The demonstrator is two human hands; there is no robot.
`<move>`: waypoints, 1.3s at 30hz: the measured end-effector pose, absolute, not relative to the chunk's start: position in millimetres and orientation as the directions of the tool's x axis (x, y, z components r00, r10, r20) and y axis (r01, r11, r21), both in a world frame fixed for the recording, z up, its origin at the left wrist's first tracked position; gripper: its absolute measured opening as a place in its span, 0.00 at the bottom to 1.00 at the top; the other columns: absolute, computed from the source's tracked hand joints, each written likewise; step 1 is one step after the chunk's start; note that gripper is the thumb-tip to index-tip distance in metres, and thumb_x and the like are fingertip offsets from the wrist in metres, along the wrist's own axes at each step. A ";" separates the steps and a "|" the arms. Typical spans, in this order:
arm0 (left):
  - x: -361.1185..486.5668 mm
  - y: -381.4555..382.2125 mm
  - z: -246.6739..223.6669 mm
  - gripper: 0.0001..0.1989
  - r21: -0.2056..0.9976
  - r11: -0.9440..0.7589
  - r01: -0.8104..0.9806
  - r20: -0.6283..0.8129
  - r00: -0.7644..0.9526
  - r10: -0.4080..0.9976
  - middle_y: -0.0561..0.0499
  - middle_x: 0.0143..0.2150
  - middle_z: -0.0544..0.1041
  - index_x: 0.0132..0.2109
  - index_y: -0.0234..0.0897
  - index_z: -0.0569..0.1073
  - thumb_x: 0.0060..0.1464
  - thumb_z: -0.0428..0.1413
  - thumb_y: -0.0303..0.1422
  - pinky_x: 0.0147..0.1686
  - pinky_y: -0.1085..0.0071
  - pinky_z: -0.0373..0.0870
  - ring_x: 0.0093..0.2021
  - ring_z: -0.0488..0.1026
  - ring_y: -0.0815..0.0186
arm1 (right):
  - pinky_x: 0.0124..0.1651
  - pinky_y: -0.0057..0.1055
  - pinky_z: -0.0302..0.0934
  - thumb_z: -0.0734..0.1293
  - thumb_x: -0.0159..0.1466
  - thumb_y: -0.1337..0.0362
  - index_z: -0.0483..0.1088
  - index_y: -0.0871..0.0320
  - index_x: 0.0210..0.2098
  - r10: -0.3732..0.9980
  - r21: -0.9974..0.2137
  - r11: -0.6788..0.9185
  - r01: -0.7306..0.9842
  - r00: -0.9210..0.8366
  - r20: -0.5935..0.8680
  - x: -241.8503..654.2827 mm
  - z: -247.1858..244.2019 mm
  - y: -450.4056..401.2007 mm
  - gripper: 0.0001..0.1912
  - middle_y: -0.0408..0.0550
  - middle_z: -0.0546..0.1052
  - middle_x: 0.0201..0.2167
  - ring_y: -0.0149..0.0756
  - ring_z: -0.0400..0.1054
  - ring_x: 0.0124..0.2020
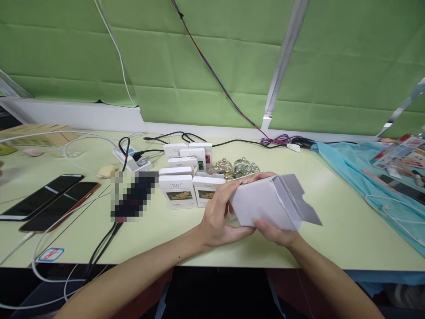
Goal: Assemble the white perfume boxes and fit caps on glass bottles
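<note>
Between my two hands is a white cardboard box point(262, 201), held tilted above the table, its flaps spread at the right end. My left hand point(219, 217) wraps round its left side and far edge. On the near side, my right hand point(277, 232) grips the box with the thumb on its face. What lies inside the box is hidden. Just beyond my left hand stand several white printed boxes point(177, 190) with flower pictures. Behind my hands sit several round glass bottles point(244, 166) with gold and silver tops, partly covered by the box.
Two phones point(43, 195) lie at the left, beside a pixelated dark object point(134, 197) with cables. A white power strip point(133, 161) is behind them. Blue cloth point(355, 177) covers the right side, with a packet point(398, 150) on it. The table's front edge point(239, 267) runs below my forearms.
</note>
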State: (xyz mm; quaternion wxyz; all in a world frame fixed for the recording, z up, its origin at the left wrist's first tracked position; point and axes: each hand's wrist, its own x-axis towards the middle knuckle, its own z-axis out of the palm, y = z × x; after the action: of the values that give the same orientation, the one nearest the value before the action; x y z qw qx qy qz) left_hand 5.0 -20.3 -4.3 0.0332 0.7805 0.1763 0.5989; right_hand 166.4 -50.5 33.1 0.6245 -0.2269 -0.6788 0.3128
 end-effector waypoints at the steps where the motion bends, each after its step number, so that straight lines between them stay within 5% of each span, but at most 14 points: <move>1: 4.9 -20.9 -3.5 0.46 0.268 -0.935 0.234 0.920 0.225 0.320 0.34 0.59 0.75 0.70 0.37 0.58 0.49 0.69 0.39 0.39 0.58 0.83 0.49 0.79 0.52 | 0.48 0.53 0.77 0.75 0.57 0.56 0.65 0.44 0.55 0.716 -0.722 0.687 -0.084 -0.090 0.692 167.4 31.8 -49.9 0.28 0.50 0.76 0.48 0.50 0.74 0.49; 9: 5.4 -20.6 -4.2 0.49 0.254 -0.946 0.201 0.930 0.218 0.296 0.32 0.61 0.71 0.70 0.36 0.59 0.47 0.72 0.38 0.36 0.63 0.83 0.52 0.77 0.52 | 0.53 0.54 0.74 0.73 0.57 0.51 0.68 0.48 0.58 0.816 -0.748 0.557 -0.360 0.074 0.573 170.9 26.9 -41.3 0.31 0.51 0.77 0.49 0.54 0.74 0.54; 18: 5.0 -18.1 -2.7 0.41 0.261 -0.953 0.153 0.935 0.206 0.289 0.35 0.61 0.70 0.65 0.41 0.62 0.50 0.71 0.43 0.20 0.76 0.73 0.25 0.65 0.79 | 0.58 0.57 0.69 0.64 0.62 0.45 0.71 0.52 0.56 0.880 -0.789 0.464 -0.403 0.106 0.463 170.5 44.2 -39.3 0.28 0.53 0.82 0.45 0.55 0.78 0.51; 22: 4.4 -18.3 -2.0 0.31 0.215 -0.953 0.214 0.935 0.236 0.264 0.35 0.61 0.70 0.57 0.38 0.68 0.53 0.69 0.44 0.18 0.76 0.72 0.27 0.69 0.76 | 0.58 0.56 0.69 0.64 0.62 0.43 0.72 0.53 0.55 0.882 -0.792 0.460 -0.401 0.107 0.459 170.1 43.6 -38.9 0.29 0.53 0.82 0.45 0.55 0.78 0.51; 29: 4.1 -18.7 -1.9 0.28 0.179 -0.953 0.246 0.938 0.250 0.241 0.32 0.61 0.70 0.55 0.35 0.71 0.53 0.69 0.43 0.27 0.70 0.81 0.49 0.78 0.55 | 0.57 0.56 0.70 0.65 0.61 0.44 0.72 0.53 0.55 0.887 -0.778 0.454 -0.434 0.133 0.443 170.2 44.0 -39.8 0.28 0.53 0.83 0.44 0.55 0.78 0.50; 39: 4.8 -20.5 0.1 0.27 0.207 -0.948 0.242 0.934 0.238 0.265 0.32 0.60 0.72 0.53 0.34 0.70 0.52 0.70 0.42 0.21 0.74 0.74 0.36 0.76 0.66 | 0.57 0.54 0.71 0.70 0.57 0.41 0.70 0.51 0.59 0.912 -0.812 0.401 -0.425 0.097 0.400 167.4 39.4 -44.5 0.35 0.53 0.81 0.48 0.56 0.75 0.55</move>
State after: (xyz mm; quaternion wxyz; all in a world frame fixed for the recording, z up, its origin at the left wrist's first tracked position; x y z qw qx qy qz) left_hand 4.8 -20.5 0.1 0.0096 0.7868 0.1611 0.5957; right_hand 167.4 -44.5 39.4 0.6934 -0.2596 -0.4685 0.4819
